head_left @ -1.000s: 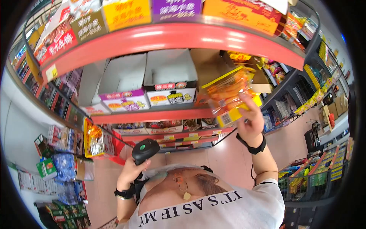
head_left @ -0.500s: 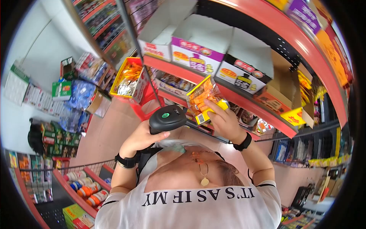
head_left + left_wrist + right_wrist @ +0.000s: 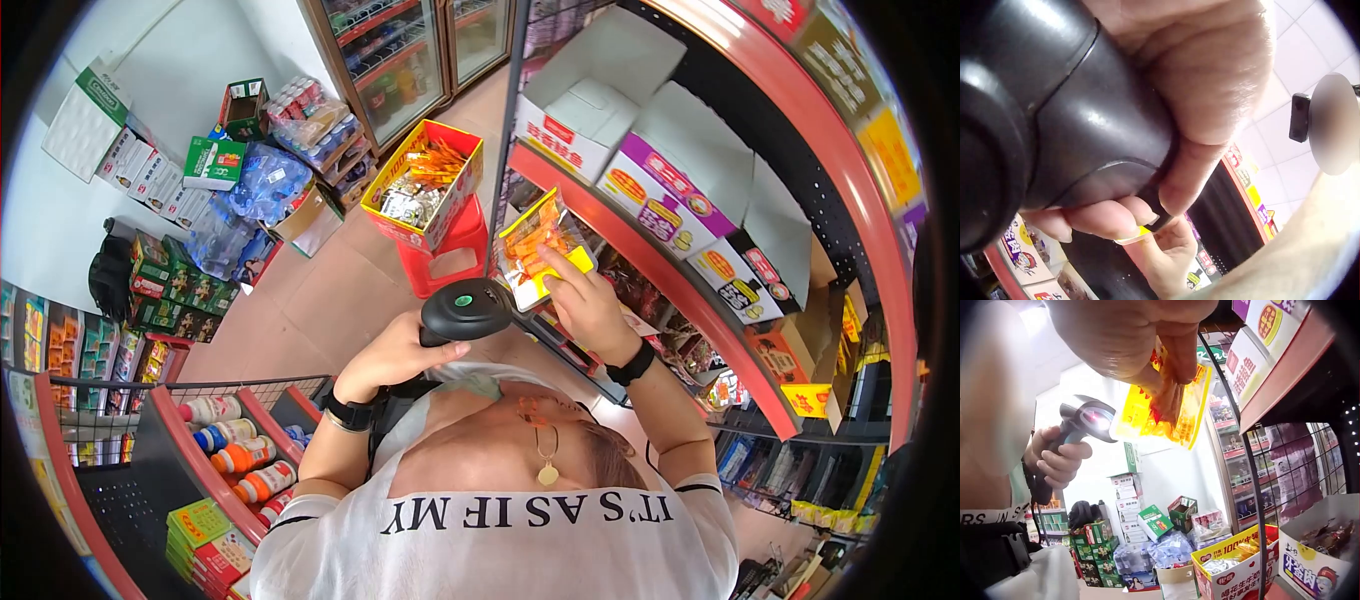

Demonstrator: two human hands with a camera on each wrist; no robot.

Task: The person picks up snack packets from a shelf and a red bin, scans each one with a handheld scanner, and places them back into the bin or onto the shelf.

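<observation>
In the head view my left hand (image 3: 385, 355) grips a black handheld scanner (image 3: 466, 311) with a green mark on top. My right hand (image 3: 592, 315) pinches a clear and yellow packet of orange snacks (image 3: 541, 246), just beyond the scanner's head. The right wrist view shows the packet (image 3: 1163, 412) hanging from the fingers of my right hand (image 3: 1141, 337), with the scanner (image 3: 1088, 419) facing it across a small gap. In the left wrist view, fingers and thumb of my left hand (image 3: 1197, 81) wrap round the scanner's handle (image 3: 1104, 112).
Shelving with a red edge (image 3: 660, 285) and open cartons (image 3: 670, 190) curves along the right. A box of snacks (image 3: 425, 190) sits on a red stool (image 3: 450, 250). Bottles (image 3: 245, 455) lie on a rack at lower left; stacked packs (image 3: 265, 185) stand by the wall.
The view has turned left, away from the snack shelf. My right hand has carried the packet from beside the shelf boxes to near the scanner, which my left hand still grips.
</observation>
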